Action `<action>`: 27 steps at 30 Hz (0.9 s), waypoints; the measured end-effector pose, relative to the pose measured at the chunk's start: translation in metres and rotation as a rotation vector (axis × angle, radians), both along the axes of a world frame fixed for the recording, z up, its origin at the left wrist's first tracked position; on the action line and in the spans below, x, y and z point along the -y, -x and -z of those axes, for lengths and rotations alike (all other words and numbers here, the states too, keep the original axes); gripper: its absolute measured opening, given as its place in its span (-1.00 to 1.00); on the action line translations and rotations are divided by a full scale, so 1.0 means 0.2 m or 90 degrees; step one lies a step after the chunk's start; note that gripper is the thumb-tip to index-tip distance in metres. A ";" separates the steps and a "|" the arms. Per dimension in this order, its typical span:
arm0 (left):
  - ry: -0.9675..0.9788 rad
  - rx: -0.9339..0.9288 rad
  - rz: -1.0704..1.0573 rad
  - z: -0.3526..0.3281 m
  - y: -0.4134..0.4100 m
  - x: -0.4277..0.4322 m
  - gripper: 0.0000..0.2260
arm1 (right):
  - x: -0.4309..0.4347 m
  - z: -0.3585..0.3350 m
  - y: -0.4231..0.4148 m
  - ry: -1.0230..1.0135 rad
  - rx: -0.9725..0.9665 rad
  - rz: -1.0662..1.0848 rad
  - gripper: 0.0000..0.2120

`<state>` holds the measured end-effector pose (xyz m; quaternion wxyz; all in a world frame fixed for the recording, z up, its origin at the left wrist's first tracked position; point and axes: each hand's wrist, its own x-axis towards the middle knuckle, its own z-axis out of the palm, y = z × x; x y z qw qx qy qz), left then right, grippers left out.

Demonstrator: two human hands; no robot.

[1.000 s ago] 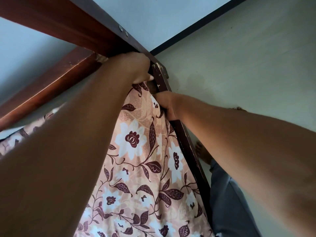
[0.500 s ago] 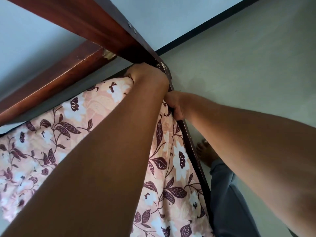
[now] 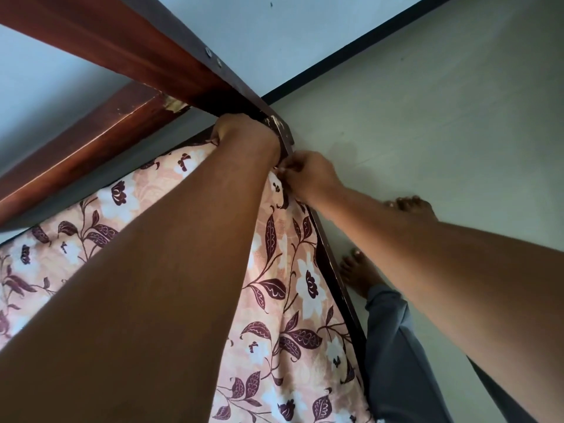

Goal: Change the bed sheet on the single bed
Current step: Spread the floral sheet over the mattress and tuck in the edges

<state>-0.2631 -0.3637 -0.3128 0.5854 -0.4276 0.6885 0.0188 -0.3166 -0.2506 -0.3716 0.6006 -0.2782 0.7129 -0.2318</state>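
You're working the floral sheet into the bed's far corner at 12 o'clock w/ your left hand reaching down behind it, fingers hidden so can't tell grip, while your right hand is pinching the sheet edge at 1 o'clock by the side rail, prob. to keep it taut.

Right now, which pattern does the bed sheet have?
Peach bed sheet with white flowers and dark maroon leaves, seen in the head view.

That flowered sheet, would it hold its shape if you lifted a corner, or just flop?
Probably flop: the sheet bends over the mattress edge along the frame. It looks thin and light, since the right hand seems to pinch its corner with fingertips alone. It likely slides easily, though creases suggest some cling.
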 end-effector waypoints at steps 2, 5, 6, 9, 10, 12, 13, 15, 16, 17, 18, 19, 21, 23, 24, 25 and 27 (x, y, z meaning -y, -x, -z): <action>0.000 0.003 -0.012 0.00 -0.01 0.00 -0.59 | -0.01 -0.03 -0.09 -0.087 0.159 0.026 -0.74; -0.005 0.009 -0.021 0.00 -0.02 0.00 -0.60 | -0.01 -0.04 -0.14 -0.184 0.286 0.105 -0.66; 0.001 0.004 -0.020 -0.01 -0.01 0.00 -0.64 | -0.01 -0.03 -0.13 -0.199 0.322 0.112 -0.61; 0.075 -0.108 -0.010 -0.03 0.02 -0.06 -0.75 | 0.01 -0.02 -0.12 -0.199 0.367 0.086 -0.44; 0.119 -0.177 -0.005 -0.05 0.01 -0.11 -0.76 | 0.02 -0.04 -0.12 -0.199 0.372 0.058 -0.45; 0.227 -0.350 0.007 -0.06 -0.01 -0.25 -0.78 | 0.03 -0.05 -0.10 -0.187 0.354 0.031 -0.56; 0.280 -0.434 0.003 -0.07 -0.03 -0.32 -0.79 | 0.04 -0.05 -0.09 -0.203 0.342 0.037 -0.60; 0.373 -0.552 -0.046 -0.08 -0.11 -0.47 -0.74 | 0.05 -0.09 -0.08 -0.191 0.310 0.036 -0.64; 0.404 -0.574 -0.089 -0.09 -0.15 -0.54 -0.68 | 0.05 -0.09 -0.07 -0.180 0.308 -0.003 -0.69; 0.432 -0.575 -0.134 -0.10 -0.18 -0.61 -0.63 | 0.06 -0.11 -0.09 -0.149 0.281 -0.014 -0.72; 0.458 -0.569 -0.181 -0.10 -0.21 -0.67 -0.59 | 0.07 -0.13 -0.10 -0.121 0.262 -0.034 -0.70; 0.481 -0.565 -0.230 -0.11 -0.22 -0.74 -0.55 | 0.09 -0.15 -0.11 -0.109 0.239 -0.070 -0.65; 0.500 -0.563 -0.328 -0.12 -0.25 -0.87 -0.48 | 0.12 -0.19 -0.09 -0.150 0.168 -0.140 -0.53; 0.485 -0.552 -0.410 -0.12 -0.26 -1.01 -0.43 | 0.13 -0.18 -0.06 -0.168 0.049 -0.200 -0.48; 0.473 -0.545 -0.448 -0.11 -0.25 -1.08 -0.41 | 0.12 -0.17 -0.03 -0.159 0.025 -0.214 -0.49; 0.466 -0.539 -0.479 -0.11 -0.25 -1.13 -0.37 | 0.11 -0.16 -0.03 -0.136 0.005 -0.217 -0.50; 0.467 -0.522 -0.525 -0.13 -0.25 -1.25 -0.30 | 0.03 -0.16 -0.05 -0.057 -0.081 -0.209 -0.46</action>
